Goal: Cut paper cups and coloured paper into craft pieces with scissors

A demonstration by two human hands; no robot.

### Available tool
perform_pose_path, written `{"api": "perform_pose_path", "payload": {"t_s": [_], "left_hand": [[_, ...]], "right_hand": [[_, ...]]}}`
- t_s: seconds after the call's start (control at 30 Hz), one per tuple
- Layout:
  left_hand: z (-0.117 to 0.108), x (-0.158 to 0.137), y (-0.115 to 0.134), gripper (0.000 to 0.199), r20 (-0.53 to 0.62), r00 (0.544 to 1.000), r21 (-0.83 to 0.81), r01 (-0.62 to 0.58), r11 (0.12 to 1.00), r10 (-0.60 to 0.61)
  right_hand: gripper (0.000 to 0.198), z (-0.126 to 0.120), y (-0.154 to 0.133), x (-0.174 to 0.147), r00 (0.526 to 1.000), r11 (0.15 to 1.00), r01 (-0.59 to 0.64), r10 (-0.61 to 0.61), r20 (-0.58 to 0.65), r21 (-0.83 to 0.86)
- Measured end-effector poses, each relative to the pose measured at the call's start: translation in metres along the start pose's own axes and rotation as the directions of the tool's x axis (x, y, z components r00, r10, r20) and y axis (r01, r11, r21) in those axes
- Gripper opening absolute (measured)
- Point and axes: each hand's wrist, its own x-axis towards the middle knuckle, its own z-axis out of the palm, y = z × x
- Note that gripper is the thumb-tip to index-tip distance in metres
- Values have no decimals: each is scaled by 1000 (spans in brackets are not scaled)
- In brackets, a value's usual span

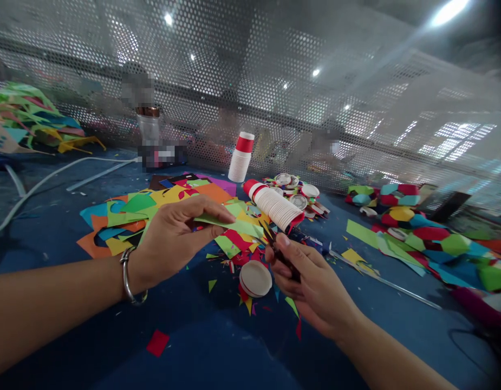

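My left hand (181,230), with a silver bangle at the wrist, pinches a strip of light green paper (244,226) between thumb and fingers. A pair of dark scissors (270,234) is gripped in my right hand (301,271), its blades pointing at the strip's right end. Whether the blades touch the paper, I cannot tell. Below the hands, a round white paper cup piece (255,279) rests on the blue table among small coloured scraps (229,244). Behind my left hand spreads a pile of coloured paper sheets (132,208).
One stack of red and white paper cups (241,157) stands upright; another stack (277,206) lies on its side. Cut cup bottoms (299,201) are heaped behind it. Coloured paper balls (431,238) and a metal rod (396,287) lie right. A perforated screen (266,103) rises behind.
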Motion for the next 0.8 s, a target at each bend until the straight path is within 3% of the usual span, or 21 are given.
{"api": "perform_pose_path", "payload": {"t_s": [0.17,0.47,0.8], "left_hand": [[0,-4,-3,14,20,995,17,-97,995,96],[1,0,-10,16,86,985,0,-149,989,149],[-1,1,-20,24,109,950,31,-298,954,293]], "right_hand": [[36,-2,0,-2,1000,1000,-1,1,16,-1],[40,-2,1,-4,999,1000,-6,6,33,0],[47,-2,1,-2,1000,1000,-10,10,22,-15]]}}
